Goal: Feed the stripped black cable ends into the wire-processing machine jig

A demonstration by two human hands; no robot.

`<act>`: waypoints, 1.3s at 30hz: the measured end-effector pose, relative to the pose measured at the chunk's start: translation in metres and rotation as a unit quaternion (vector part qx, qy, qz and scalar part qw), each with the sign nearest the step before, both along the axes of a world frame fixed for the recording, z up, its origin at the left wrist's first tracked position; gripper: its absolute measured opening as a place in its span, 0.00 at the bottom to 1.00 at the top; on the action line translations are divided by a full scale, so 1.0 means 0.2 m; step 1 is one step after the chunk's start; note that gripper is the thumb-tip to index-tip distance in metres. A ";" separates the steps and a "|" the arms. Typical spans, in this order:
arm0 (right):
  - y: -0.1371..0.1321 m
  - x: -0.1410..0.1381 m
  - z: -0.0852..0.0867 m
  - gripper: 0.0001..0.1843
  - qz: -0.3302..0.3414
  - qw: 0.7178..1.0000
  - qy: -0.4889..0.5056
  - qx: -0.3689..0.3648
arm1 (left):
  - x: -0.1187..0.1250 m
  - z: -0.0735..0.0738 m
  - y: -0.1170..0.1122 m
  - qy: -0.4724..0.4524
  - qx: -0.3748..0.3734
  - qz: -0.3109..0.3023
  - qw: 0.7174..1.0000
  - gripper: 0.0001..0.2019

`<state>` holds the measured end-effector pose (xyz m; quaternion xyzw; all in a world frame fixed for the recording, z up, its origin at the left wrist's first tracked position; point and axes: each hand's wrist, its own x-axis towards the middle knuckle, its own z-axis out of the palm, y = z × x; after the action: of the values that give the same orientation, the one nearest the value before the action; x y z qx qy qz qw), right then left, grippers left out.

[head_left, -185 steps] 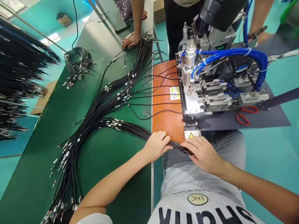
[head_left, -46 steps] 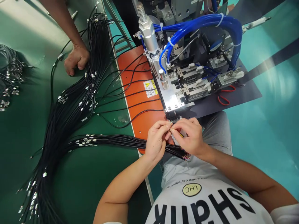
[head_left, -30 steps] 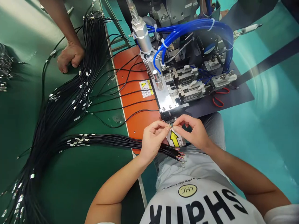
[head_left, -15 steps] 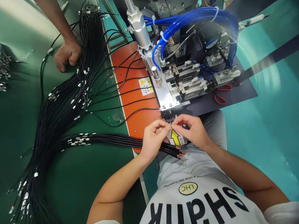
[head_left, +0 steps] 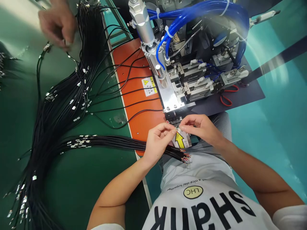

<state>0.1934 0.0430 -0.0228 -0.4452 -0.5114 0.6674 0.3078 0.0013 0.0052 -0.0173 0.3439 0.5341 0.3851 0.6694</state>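
My left hand (head_left: 158, 142) is closed in a pinch on thin wires (head_left: 176, 128), whose pale, greenish ends stick out past the fingertips. Just to the right, my right hand (head_left: 202, 129) has its thumb and forefinger together at the wire ends; whatever lies between them is too small to make out. Both hands are in front of the machine's metal head (head_left: 171, 107), over a label with a yellow arrow (head_left: 179, 140). A bundle of black cables (head_left: 115, 142) passes under my left wrist, its stripped coloured wire ends (head_left: 185, 157) lying by my lap.
Several single cables run across the orange plate (head_left: 144, 123) into the machine. Blue air hoses (head_left: 189, 24) arch over it. A large heap of black cables (head_left: 48, 137) covers the green table (head_left: 100, 188). Another person's hand (head_left: 59, 25), blurred, is above the heap at top left.
My right hand has drawn slightly right, away from my left fingertips. My left hand stays nearly in place. The other person's hand has risen from the table and moved up.
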 end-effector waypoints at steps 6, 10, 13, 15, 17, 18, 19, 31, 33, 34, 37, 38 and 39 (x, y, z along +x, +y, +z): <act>0.00 -0.01 -0.03 0.08 0.018 0.999 0.027 -0.034 | -0.01 0.00 0.01 -0.006 -0.012 -0.012 1.000 0.10; 0.00 -0.02 -0.04 0.07 0.020 0.999 0.029 -0.008 | -0.01 -0.01 0.00 -0.009 -0.007 -0.014 1.000 0.10; -0.01 -0.02 -0.04 0.06 0.022 0.999 0.027 0.018 | -0.02 -0.01 0.00 -0.017 -0.010 -0.019 1.000 0.09; -0.01 -0.02 -0.04 0.05 0.028 0.998 0.026 0.040 | -0.03 -0.01 0.01 -0.027 -0.018 -0.025 0.999 0.09; -0.01 -0.02 -0.04 0.04 0.040 0.996 0.020 0.074 | -0.04 0.00 0.02 -0.035 -0.028 -0.043 0.998 0.09; -0.01 -0.01 -0.04 0.03 0.049 0.994 0.014 0.099 | -0.04 0.00 0.03 -0.037 -0.034 -0.057 0.997 0.09; 0.00 -0.01 -0.03 0.03 0.061 0.990 0.005 0.131 | -0.05 0.00 0.03 -0.036 -0.039 -0.074 0.996 0.09; -0.01 0.03 0.03 0.03 0.035 0.970 -0.078 0.226 | -0.03 0.02 0.01 -0.012 -0.001 -0.038 0.999 0.07; -0.05 0.01 0.03 0.02 0.013 0.975 -0.078 0.208 | -0.02 0.02 0.01 -0.011 0.004 -0.030 0.999 0.07; -0.06 0.00 0.03 0.01 0.003 0.976 -0.077 0.203 | -0.02 0.02 0.01 -0.009 0.006 -0.027 1.000 0.07; -0.08 -0.02 0.03 0.02 -0.021 0.977 -0.079 0.198 | -0.02 0.02 0.01 -0.004 0.004 -0.028 1.000 0.07; -0.08 -0.02 0.03 0.02 -0.026 0.977 -0.081 0.197 | -0.02 0.01 0.01 -0.004 0.003 -0.028 1.000 0.07; -0.08 -0.02 0.03 0.02 -0.029 0.977 -0.083 0.196 | -0.02 0.01 0.00 -0.005 0.003 -0.028 1.000 0.08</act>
<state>0.1888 0.0277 -0.0167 -0.4444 -0.6432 0.5056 0.3649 -0.0026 0.0060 -0.0147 0.3586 0.5200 0.3694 0.6816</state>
